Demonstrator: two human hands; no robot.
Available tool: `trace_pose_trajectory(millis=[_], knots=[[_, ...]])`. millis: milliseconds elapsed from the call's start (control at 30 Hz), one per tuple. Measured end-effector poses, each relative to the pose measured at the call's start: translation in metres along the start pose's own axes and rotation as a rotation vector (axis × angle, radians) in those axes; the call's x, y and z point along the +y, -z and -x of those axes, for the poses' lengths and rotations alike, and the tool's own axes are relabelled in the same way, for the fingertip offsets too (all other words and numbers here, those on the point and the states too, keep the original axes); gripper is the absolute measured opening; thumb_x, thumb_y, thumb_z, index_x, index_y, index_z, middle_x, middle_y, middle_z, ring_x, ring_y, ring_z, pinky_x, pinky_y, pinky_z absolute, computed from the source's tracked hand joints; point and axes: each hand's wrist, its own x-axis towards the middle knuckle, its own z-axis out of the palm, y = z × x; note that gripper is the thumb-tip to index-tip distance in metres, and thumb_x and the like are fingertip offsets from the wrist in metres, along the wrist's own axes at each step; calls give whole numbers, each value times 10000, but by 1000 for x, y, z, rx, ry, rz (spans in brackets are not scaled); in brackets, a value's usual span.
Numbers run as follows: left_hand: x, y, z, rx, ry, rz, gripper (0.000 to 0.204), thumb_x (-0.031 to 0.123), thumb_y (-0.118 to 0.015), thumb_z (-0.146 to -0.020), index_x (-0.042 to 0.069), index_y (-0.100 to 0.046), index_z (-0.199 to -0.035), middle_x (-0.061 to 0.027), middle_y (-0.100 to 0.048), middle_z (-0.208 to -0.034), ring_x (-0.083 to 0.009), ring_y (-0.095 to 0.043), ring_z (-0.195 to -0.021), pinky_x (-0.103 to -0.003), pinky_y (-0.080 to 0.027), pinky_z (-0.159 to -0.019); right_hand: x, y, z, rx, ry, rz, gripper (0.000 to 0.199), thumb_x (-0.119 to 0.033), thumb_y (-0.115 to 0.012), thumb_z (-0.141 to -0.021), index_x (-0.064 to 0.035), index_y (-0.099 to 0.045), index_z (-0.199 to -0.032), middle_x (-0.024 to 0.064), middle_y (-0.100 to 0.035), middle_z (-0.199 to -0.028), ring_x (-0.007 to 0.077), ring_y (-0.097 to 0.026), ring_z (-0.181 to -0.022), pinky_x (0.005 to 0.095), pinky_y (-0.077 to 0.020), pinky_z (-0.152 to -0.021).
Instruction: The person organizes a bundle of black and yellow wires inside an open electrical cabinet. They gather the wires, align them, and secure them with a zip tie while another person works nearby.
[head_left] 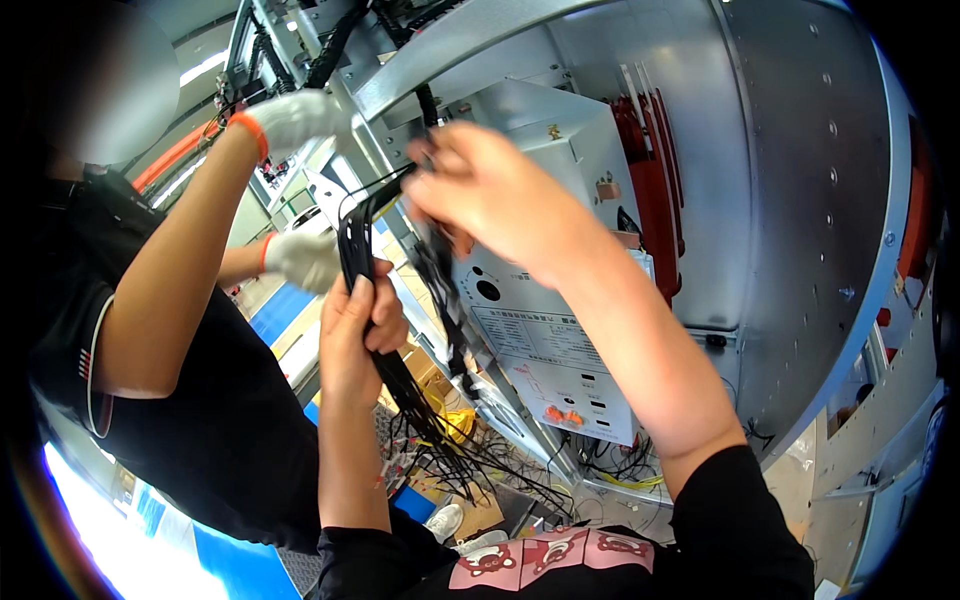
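Note:
My left hand (362,328) is closed around a thick bundle of black cables (357,240). Below my fist the cables hang down and fan out into many loose ends near the floor. Higher up and to the right, my right hand (480,195) is at the upper end of the bundle, beside the metal cabinet frame. Its fingers are bent and blurred, with dark strands at their tips; what exactly they pinch is too smeared to make out. Another black cable harness (440,285) hangs down just beneath my right hand, along the frame post.
A co-worker in a black shirt (200,420) stands close on the left, white-gloved hands (300,262) near the frame. The grey metal cabinet (800,200) holds a light grey box with a labelled panel (545,350) and red parts (650,200). Loose wires and cardboard (470,512) lie below.

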Motion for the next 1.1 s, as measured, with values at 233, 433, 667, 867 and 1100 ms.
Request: trace_pose_trajectory(millis=[233,433,667,867,1100], knots=[[-44,-19,0,103,-43,-352,393,281,-572,-977,29,-481,-1265,-18,-566,-976,-108,-548,-816,-268,-461,-701,-24,-114,-64,-392,134,1260,297,-151,-651,-785,-52,-730,-1054,174,-695,-1079,282,-674,-1042,371,-533,-847],[16,-40,-33,231,-87,140,293,239,-478,-1026,8,-543,-1194,12,-495,-863,-47,-439,-632,-222,-395,-549,7,-47,-13,390,673,804,228,-99,-650,-754,-12,-617,-962,157,-635,-932,341,-609,-953,442,-479,-839],[55,-42,-59,-169,48,479,287,144,-401,-1045,-96,-498,-1169,8,-402,-764,-23,-314,-545,-192,-314,-475,203,-36,-22,638,54,220,519,-199,-643,-890,46,-388,-1269,228,-532,-1184,320,-536,-1084,387,-399,-1002],[66,-13,-52,-119,28,393,285,145,-390,-1049,-91,-477,-1184,11,-399,-772,-26,-313,-543,-196,-313,-476,189,-41,-14,218,-151,207,386,-185,-588,-919,25,-457,-1215,81,-592,-788,186,-614,-714,333,-515,-719],[6,28,-1,-7,28,-41,288,237,-502,-1013,5,-501,-1185,48,-388,-710,-16,-306,-491,-201,-265,-433,40,2,43,256,13,-330,329,-152,-536,-958,10,-463,-1235,42,-589,-781,103,-596,-644,227,-509,-583]])
